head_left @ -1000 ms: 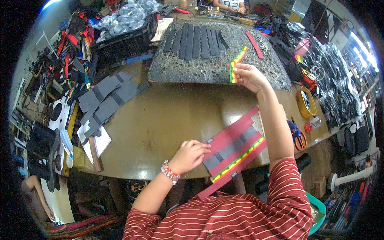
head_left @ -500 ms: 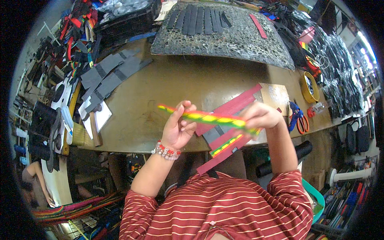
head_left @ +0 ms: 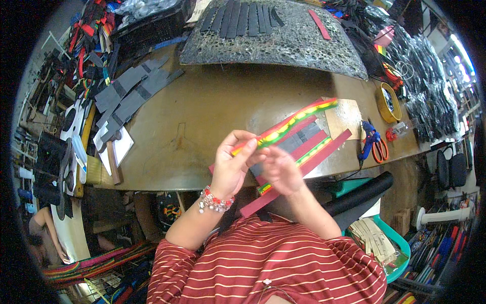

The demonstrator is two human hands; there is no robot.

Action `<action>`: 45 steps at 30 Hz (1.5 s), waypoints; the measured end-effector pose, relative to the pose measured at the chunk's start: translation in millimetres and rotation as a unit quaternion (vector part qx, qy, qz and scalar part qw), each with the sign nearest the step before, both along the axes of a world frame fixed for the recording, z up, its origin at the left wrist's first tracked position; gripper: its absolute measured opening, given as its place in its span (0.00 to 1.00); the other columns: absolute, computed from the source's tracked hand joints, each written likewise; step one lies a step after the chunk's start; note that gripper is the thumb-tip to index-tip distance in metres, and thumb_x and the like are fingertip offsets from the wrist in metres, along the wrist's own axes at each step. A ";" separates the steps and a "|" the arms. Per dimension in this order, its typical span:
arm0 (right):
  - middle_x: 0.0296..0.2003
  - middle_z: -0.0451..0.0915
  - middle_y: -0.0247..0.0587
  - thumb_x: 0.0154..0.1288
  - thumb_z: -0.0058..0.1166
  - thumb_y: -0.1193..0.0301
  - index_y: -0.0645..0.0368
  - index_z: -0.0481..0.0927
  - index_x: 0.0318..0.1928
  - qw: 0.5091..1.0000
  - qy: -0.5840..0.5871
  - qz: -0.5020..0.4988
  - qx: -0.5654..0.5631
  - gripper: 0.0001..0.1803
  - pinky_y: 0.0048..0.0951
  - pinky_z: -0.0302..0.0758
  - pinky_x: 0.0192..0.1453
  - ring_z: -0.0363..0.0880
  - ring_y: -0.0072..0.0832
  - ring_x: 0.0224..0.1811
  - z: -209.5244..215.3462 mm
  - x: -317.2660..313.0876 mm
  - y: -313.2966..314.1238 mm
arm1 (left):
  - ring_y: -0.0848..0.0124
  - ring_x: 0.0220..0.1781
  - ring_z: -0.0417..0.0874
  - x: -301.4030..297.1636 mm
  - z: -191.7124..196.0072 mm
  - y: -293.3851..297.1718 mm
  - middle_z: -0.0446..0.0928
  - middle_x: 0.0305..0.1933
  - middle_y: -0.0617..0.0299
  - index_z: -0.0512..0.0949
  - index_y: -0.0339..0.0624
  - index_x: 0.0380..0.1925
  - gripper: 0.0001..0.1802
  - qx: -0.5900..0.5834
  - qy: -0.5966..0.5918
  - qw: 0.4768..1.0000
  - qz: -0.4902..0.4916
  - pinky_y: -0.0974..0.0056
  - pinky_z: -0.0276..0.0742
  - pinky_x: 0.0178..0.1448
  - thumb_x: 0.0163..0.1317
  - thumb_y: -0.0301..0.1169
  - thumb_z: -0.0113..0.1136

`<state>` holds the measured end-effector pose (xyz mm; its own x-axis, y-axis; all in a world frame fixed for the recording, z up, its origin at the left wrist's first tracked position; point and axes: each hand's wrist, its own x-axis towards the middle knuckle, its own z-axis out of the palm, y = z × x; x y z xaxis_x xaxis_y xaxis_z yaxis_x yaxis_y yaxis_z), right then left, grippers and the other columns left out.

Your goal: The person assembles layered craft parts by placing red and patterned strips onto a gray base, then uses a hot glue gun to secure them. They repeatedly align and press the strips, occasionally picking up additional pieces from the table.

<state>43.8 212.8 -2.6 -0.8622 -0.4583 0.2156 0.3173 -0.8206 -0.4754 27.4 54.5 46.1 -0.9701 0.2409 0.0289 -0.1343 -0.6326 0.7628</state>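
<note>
My left hand [head_left: 230, 163], wearing a beaded bracelet, is closed on the lower left end of a red, yellow and green patterned strip [head_left: 298, 117]. From its fingers the strip slants up to the right over the table. Just below the strip, close to the left fingertips, is my right hand [head_left: 281, 169]; motion blur hides what its fingers do. Beneath both hands lie dark red flat strips [head_left: 324, 158] and a grey piece [head_left: 299, 140]. A second patterned strip [head_left: 315, 151] lies among them, partly covered by my right hand.
A blue glue gun [head_left: 369, 139] and orange-handled scissors [head_left: 379, 151] lie to the right, near a yellow basket [head_left: 388, 103]. Grey pieces [head_left: 129, 91] and a hammer [head_left: 114, 162] are at the left. Black strips [head_left: 243, 19] rest on a speckled board [head_left: 283, 50] at the back.
The patterned strip has swung so that its right end points up and away. My right hand has come off that end and moved left toward my left hand, which still holds the strip.
</note>
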 end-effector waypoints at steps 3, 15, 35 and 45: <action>0.38 0.73 0.30 0.64 0.57 0.62 0.57 0.73 0.59 0.988 -0.034 -0.123 0.085 0.25 0.14 0.66 0.33 0.70 0.16 0.34 8.7 0.0 -23.6 | 0.68 0.39 0.84 10.2 -3.2 5.5 0.80 0.40 0.58 0.73 0.37 0.42 0.06 -0.066 0.039 0.996 -0.050 0.65 0.85 0.41 0.67 0.25 0.54; 0.27 0.83 0.36 0.56 0.66 0.71 0.62 0.82 0.35 0.789 0.084 -0.197 0.575 0.09 0.21 0.76 0.27 0.79 0.19 0.23 40.5 -27.9 12.5 | 0.66 0.44 0.81 -9.5 -61.9 -62.0 0.76 0.48 0.56 0.82 0.39 0.35 0.05 -0.547 0.162 0.821 0.015 0.63 0.80 0.49 0.60 0.25 0.60; 0.19 0.77 0.31 0.56 0.67 0.66 0.60 0.80 0.30 0.688 0.074 -0.189 0.696 0.11 0.19 0.68 0.21 0.72 0.15 0.18 -23.1 -42.6 -16.4 | 0.61 0.46 0.78 -8.8 -79.3 -50.3 0.75 0.43 0.58 0.80 0.40 0.30 0.07 -0.593 0.202 0.771 0.117 0.60 0.74 0.49 0.54 0.30 0.65; 0.23 0.79 0.30 0.56 0.67 0.67 0.60 0.81 0.36 0.809 -0.007 -0.132 0.573 0.12 0.19 0.71 0.26 0.74 0.16 0.23 4.5 -60.4 42.1 | 0.60 0.47 0.75 -8.8 -75.7 -45.6 0.73 0.41 0.60 0.76 0.44 0.30 0.12 -0.638 0.213 0.731 0.112 0.57 0.72 0.51 0.49 0.34 0.69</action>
